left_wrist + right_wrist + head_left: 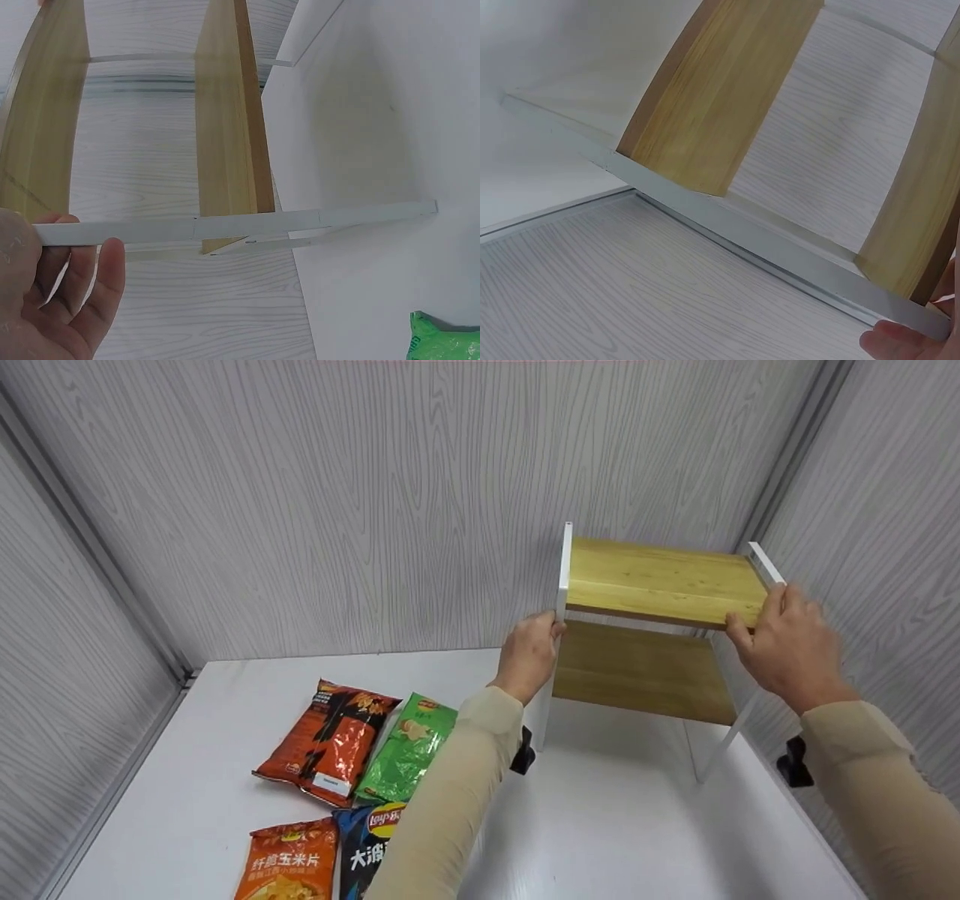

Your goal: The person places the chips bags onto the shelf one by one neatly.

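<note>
2-tier shelf (645,664) btwn hands (529,655) (795,649), held L & R.

blue bag (360,840): "Lay's", "大波" (partly hidden) | orange bag (289,862): "纤脆玉米片" | red bag (330,742), green bag (409,746): too small

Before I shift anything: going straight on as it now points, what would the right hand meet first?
The shelf's white right side frame, which the right hand grips, so there is no gap ahead. Past that, probably the back wall, though depth is unclear.
</note>
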### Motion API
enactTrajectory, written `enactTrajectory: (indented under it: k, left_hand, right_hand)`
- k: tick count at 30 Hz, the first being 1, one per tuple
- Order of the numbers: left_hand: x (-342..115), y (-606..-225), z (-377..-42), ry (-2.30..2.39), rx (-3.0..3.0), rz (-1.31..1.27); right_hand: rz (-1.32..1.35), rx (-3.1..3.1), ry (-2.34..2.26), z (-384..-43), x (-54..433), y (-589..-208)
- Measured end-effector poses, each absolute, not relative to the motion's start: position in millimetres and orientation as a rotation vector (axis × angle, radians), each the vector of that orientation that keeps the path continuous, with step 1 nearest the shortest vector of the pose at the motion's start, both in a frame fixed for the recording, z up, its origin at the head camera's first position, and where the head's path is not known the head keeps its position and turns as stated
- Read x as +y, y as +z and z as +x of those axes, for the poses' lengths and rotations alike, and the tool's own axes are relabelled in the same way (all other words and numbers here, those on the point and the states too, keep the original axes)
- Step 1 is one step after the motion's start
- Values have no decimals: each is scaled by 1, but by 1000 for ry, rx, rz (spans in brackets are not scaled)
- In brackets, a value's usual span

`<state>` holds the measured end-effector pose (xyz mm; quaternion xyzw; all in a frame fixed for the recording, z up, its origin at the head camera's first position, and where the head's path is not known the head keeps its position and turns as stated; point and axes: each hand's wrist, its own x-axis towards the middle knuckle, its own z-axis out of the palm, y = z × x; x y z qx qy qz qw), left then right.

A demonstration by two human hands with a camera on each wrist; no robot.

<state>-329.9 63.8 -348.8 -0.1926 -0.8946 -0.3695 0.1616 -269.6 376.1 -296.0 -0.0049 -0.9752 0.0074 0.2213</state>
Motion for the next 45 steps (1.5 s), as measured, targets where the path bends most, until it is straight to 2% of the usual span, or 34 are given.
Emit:
enactTrajectory:
  k: [19,45]
  left_hand:
    - [56,-346,-331,-1037,-2519,-604]
    - [12,-355,-299,-1085,-2473,-773]
  right_hand:
    - [0,-2683,-4,-269,368,-289]
    - [47,-2664,53,-256,346,-293]
